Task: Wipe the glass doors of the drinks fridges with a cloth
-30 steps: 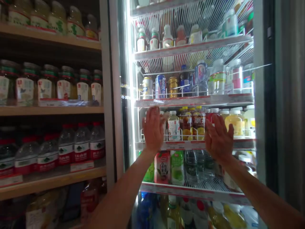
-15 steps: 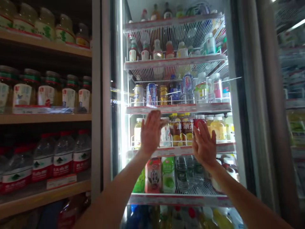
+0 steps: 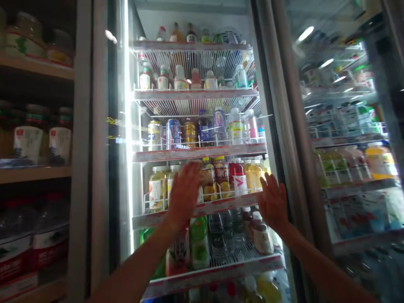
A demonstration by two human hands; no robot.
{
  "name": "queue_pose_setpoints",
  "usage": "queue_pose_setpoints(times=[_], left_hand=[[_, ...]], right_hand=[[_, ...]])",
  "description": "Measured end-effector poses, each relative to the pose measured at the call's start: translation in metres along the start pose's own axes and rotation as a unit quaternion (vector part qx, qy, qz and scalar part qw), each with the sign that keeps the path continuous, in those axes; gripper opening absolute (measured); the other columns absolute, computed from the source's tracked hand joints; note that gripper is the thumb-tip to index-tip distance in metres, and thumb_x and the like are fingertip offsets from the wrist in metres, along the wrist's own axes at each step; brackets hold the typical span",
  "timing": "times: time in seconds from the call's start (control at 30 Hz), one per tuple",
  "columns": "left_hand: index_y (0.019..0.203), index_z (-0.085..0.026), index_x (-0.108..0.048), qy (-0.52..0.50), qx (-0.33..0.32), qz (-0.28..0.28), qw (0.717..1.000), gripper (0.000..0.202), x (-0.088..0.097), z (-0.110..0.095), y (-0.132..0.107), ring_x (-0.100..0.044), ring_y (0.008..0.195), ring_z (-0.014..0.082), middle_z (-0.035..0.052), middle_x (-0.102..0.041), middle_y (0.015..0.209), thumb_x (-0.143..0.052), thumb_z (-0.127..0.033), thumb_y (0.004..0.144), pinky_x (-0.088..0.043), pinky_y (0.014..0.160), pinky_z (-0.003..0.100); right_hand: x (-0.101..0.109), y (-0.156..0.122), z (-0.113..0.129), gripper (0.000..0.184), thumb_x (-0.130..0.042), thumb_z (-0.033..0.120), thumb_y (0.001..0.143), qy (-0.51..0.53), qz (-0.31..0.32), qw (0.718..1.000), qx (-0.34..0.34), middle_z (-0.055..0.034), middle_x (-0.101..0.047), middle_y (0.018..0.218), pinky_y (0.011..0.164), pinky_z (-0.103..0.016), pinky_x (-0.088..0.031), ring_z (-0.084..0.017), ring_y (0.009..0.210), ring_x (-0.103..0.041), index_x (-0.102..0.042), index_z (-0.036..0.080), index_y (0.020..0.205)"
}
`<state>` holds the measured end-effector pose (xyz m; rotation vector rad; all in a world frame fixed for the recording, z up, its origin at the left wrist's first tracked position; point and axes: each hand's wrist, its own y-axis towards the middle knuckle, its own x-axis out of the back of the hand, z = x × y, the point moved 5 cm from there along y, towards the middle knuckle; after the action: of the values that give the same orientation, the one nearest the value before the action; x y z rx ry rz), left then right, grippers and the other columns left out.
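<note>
My left hand (image 3: 185, 194), fingers stretched out, is raised in front of a lit drinks fridge and holds nothing. It partly covers the shelf with brown-labelled bottles (image 3: 221, 176) and a pale yellow bottle (image 3: 157, 188). Raised too is my right hand (image 3: 273, 201), empty with its fingers apart, near the fridge's right frame. Just left of it in view are a red bottle with a white V label (image 3: 238, 176) and yellow bottles (image 3: 255, 173). Whether either hand touches glass I cannot tell.
Cans such as a blue one (image 3: 173, 134) stand on the shelf above. Below are a green bottle (image 3: 199, 242) and clear bottles (image 3: 217, 235). A metal door frame (image 3: 292, 139) separates another fridge at right. Wooden shelves (image 3: 34, 173) with bottles are at left.
The view has turned right, so the fridge sits further left and more of the neighbouring fridge shows. My right hand is now closer to the right frame. Both hands stay open.
</note>
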<state>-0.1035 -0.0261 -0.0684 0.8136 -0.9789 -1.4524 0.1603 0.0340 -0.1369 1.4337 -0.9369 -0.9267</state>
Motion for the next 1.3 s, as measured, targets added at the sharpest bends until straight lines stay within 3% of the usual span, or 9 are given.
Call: queue_pose_setpoints(times=[0.13,0.33,0.53,0.7,0.77,1.0,1.1,1.23,1.3], left_hand=[[0.138,-0.021,-0.035,-0.025,-0.189,0.041,0.981,0.051,-0.021,-0.063,-0.001,-0.026,0.137,0.0173,0.0007,-0.043,0.142,-0.042,-0.018,0.088,-0.016,0.115,0.039],[0.141,-0.018,-0.031,-0.005,0.034,-0.011,0.999,0.052,-0.032,-0.055,0.063,-0.028,0.137,0.0232,0.0084,-0.038,0.144,-0.038,-0.021,0.089,-0.024,0.111,0.045],[0.141,-0.019,-0.029,-0.067,-0.257,0.069,0.962,0.052,-0.059,-0.148,0.050,-0.028,0.137,0.0170,0.0020,-0.038,0.145,-0.038,-0.021,0.090,-0.025,0.112,0.038],[0.141,-0.016,-0.029,-0.073,-0.062,0.029,0.995,0.052,-0.075,-0.140,0.125,-0.027,0.137,0.0237,0.0079,-0.037,0.145,-0.036,-0.017,0.089,-0.024,0.111,0.046],[0.140,-0.015,-0.032,-0.084,-0.057,0.036,0.994,0.051,-0.084,-0.156,0.137,-0.025,0.138,0.0240,0.0075,-0.036,0.146,-0.034,-0.015,0.089,-0.024,0.111,0.046],[0.126,-0.017,-0.049,-0.130,-0.322,0.124,0.929,0.040,-0.092,-0.255,0.021,-0.030,0.136,0.0214,0.0033,-0.046,0.140,-0.040,-0.022,0.088,-0.025,0.111,0.041],[0.131,-0.018,-0.044,-0.134,-0.360,0.128,0.914,0.043,-0.086,-0.247,0.018,-0.030,0.136,0.0177,0.0019,-0.044,0.141,-0.038,-0.021,0.089,-0.023,0.112,0.039],[0.140,-0.015,-0.031,-0.090,-0.212,0.104,0.968,0.051,-0.085,-0.206,0.064,-0.025,0.138,0.0209,0.0056,-0.037,0.146,-0.035,-0.020,0.090,-0.021,0.112,0.045],[0.140,-0.016,-0.032,-0.081,-0.197,0.105,0.971,0.050,-0.083,-0.204,0.058,-0.024,0.138,0.0217,0.0053,-0.036,0.146,-0.035,-0.022,0.090,-0.022,0.112,0.045]], right_hand=[[0.014,-0.004,-0.008,0.060,-0.036,0.022,0.090,0.005,-0.015,1.000,0.001,-0.0118,-0.033,0.146,0.109,-0.050,-0.024,-0.024,0.137,-0.027,-0.016,0.022,0.146],[0.039,0.006,-0.038,0.060,-0.035,0.024,0.091,-0.012,-0.037,0.999,-0.019,-0.0117,-0.030,0.148,0.109,-0.052,-0.025,-0.025,0.137,-0.027,-0.014,0.024,0.146],[0.048,0.002,-0.046,0.062,-0.037,0.022,0.089,-0.024,-0.018,1.000,0.005,-0.0111,-0.032,0.147,0.110,-0.051,-0.024,-0.024,0.138,-0.026,-0.014,0.023,0.147],[0.062,-0.001,-0.060,0.063,-0.039,0.021,0.088,-0.030,-0.023,0.999,0.019,-0.0106,-0.031,0.148,0.111,-0.048,-0.024,-0.023,0.138,-0.024,-0.016,0.022,0.146],[0.067,-0.003,-0.066,0.063,-0.039,0.021,0.088,-0.035,-0.023,0.999,0.015,-0.0106,-0.032,0.147,0.111,-0.049,-0.024,-0.023,0.138,-0.025,-0.016,0.023,0.146],[0.075,-0.023,-0.074,0.061,-0.038,0.019,0.088,-0.036,-0.010,0.999,-0.009,-0.0099,-0.032,0.147,0.112,-0.047,-0.022,-0.024,0.137,-0.027,-0.018,0.023,0.146],[0.079,-0.026,-0.075,0.062,-0.038,0.019,0.088,-0.037,-0.010,0.999,-0.011,-0.0099,-0.033,0.147,0.111,-0.047,-0.023,-0.024,0.136,-0.029,-0.017,0.024,0.146],[0.079,-0.024,-0.074,0.062,-0.038,0.020,0.089,-0.030,-0.012,0.999,-0.020,-0.0100,-0.032,0.147,0.111,-0.049,-0.023,-0.024,0.137,-0.027,-0.016,0.025,0.146],[0.076,-0.025,-0.071,0.062,-0.038,0.020,0.089,-0.023,-0.010,0.999,-0.022,-0.0100,-0.031,0.148,0.111,-0.049,-0.023,-0.024,0.137,-0.026,-0.016,0.024,0.146]])
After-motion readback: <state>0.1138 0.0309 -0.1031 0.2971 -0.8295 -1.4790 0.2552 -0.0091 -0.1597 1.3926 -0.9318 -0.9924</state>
